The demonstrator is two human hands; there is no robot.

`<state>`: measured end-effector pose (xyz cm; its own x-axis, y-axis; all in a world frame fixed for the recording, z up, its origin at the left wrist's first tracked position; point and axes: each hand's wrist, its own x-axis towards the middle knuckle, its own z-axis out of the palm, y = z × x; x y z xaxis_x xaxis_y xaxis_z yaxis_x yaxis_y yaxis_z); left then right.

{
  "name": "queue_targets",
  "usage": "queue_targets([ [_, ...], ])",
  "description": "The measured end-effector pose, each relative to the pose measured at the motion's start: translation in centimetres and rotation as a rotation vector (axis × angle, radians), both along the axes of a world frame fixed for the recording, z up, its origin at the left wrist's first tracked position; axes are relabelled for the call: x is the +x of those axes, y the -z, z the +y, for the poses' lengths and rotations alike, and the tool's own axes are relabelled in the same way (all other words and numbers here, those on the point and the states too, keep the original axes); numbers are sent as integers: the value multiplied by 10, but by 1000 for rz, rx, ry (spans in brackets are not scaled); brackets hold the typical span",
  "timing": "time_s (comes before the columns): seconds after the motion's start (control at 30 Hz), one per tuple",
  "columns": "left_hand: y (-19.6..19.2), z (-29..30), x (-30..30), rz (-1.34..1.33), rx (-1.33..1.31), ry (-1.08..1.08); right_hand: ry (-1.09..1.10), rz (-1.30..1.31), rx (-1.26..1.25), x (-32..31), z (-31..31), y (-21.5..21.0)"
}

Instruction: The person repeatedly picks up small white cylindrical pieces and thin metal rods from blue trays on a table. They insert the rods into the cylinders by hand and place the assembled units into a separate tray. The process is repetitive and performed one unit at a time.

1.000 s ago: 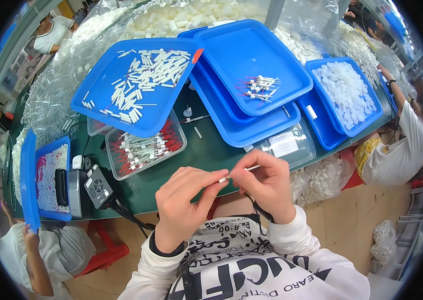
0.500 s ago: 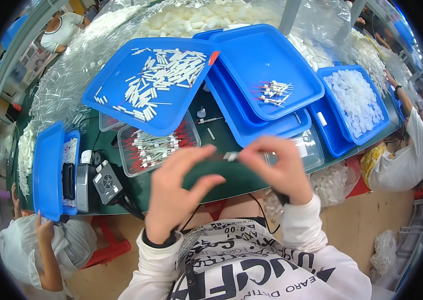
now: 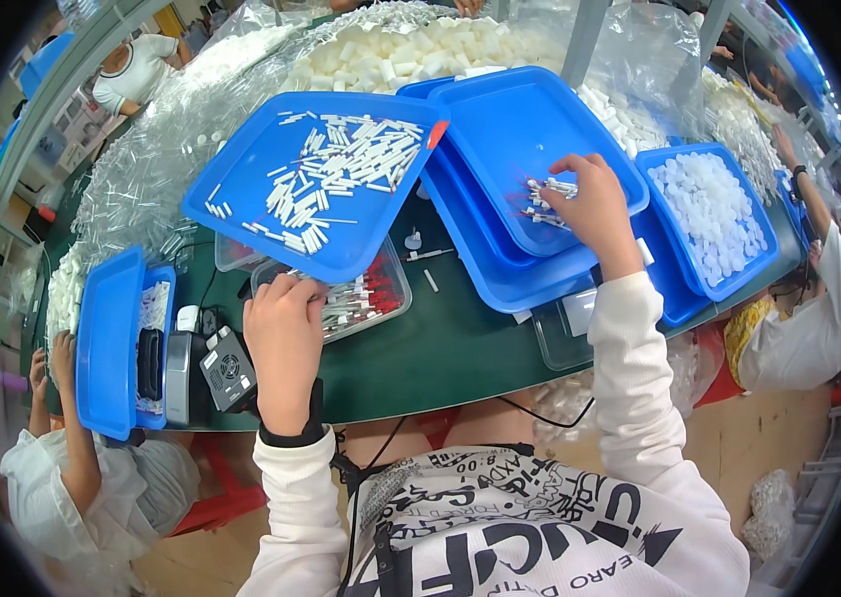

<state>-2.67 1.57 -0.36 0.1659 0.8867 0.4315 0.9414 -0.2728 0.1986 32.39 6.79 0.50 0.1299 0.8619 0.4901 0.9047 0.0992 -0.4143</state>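
While a green table (image 3: 440, 373) spans the view, the left hand (image 3: 284, 328) and right hand (image 3: 594, 211) work well apart

Where the table's far side runs, at 12 o'clock, a broad heap of pale chunky pieces (image 3: 410, 55) is piled. Nearer, between 10 and 11 o'clock, lies a wide blue tray (image 3: 231, 169) scattered with short white tubes (image 3: 356, 159); its near edge overhangs a clear tub (image 3: 406, 298). Toward 1 o'clock, another tray (image 3: 500, 119) tops a blue stack, and between 2 and 3 o'clock a smaller tray (image 3: 760, 269) carries translucent white pieces (image 3: 709, 209).

At 10 o'clock, close to centre, the tub holds many red-and-white stemmed parts. The left hand, at 9 o'clock, has its fingers curled down at the tub's left end; their tips are hidden, so I cannot tell whether they hold anything.

At 2 o'clock, the right hand reaches into the top tray of the stack, thumb and forefinger parted over a small pile of stemmed parts (image 3: 538, 189). I cannot tell whether it has hold of one. Smallest, a single loose tube (image 3: 431, 281) lies on the table near the centre.
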Motion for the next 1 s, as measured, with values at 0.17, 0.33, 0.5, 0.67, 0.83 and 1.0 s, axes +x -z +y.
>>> queue_targets([
  [0.17, -4, -4, -1, -133, 73, 37, -297, 163, 28, -60, 3, -36],
  [0.33, -11, -8, 4, -339, 61, 9, -723, 129, -32, -127, 51, -40],
  [0.5, -18, -16, 1, -349, 117, -3, -644, -130, -293, -186, 67, -36],
  [0.67, -21, -25, 8, -529, 146, -44, -537, 46, -201, -203, 86, -10],
  [0.83, -6, -22, 3, -582, 140, -24, -451, 6, -233, -219, 95, -10],
  [1.0, -5, -20, 11, -696, 8, -46, -524, -9, -323, -221, 91, -17],
])
